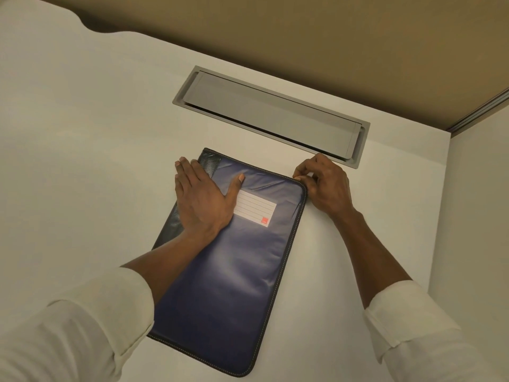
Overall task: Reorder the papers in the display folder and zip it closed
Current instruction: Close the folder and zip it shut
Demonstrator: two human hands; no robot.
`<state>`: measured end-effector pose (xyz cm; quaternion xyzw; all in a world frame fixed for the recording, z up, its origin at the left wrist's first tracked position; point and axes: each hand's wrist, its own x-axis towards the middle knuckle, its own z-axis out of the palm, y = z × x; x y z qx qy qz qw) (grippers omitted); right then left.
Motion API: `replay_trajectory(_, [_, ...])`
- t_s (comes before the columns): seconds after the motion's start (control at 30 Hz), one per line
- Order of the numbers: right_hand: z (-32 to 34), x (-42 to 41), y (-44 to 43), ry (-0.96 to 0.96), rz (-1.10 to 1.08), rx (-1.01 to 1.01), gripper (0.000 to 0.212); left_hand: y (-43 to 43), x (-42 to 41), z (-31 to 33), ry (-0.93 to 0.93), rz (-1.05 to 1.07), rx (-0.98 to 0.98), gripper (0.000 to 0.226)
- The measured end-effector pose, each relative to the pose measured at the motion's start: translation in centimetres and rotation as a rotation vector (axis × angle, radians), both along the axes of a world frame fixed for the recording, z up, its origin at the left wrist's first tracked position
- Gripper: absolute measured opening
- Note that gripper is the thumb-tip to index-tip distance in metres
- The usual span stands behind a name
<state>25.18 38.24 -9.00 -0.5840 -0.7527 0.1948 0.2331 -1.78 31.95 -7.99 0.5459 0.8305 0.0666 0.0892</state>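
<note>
Head view: you look down on a white counter (pixel 82 161) with both of your forearms reaching forward, white sleeves rolled back from the wrists.
Display folder (pixel 234 285): it lies flat on the counter between your arms with its blue cover up. Its long side runs away from you and leans a little to the right. The cover is closed over whatever is inside, so no papers show.
Spine (pixel 209 164): a black strip runs down the folder's left edge, and your left arm covers part of it.
Label card (pixel 254 206): a white lined card with a small red square in one corner sits on the far half of the cover.
Left hand (pixel 201 205): it is spread flat with straight fingers, and your palm presses down on the far left part of the cover. The fingertips reach past the spine, and the thumb stretches to the corner of the label card. It grips nothing.
Right hand (pixel 322 183): the fingers are curled, and thumb and forefinger pinch together at the folder's far right corner, right on the zip (pixel 294 230). The pull itself is hidden under your fingertips.
Zip: the dark stitched band along the right edge and around the near corner looks joined. I cannot tell how far it is closed along the far edge.
Grey hatch (pixel 270 111): a long metal flap is set into the counter just beyond the folder. Your right knuckles are close to its near corner.
</note>
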Motion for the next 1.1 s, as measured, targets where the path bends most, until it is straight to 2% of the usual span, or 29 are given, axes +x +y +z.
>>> replay_trajectory(1.1, [0.3,-1.4,3.2,-0.039,0.162,-0.045,0.013,0.1,0.0,-0.3,-0.001,0.000,-0.031,0.123])
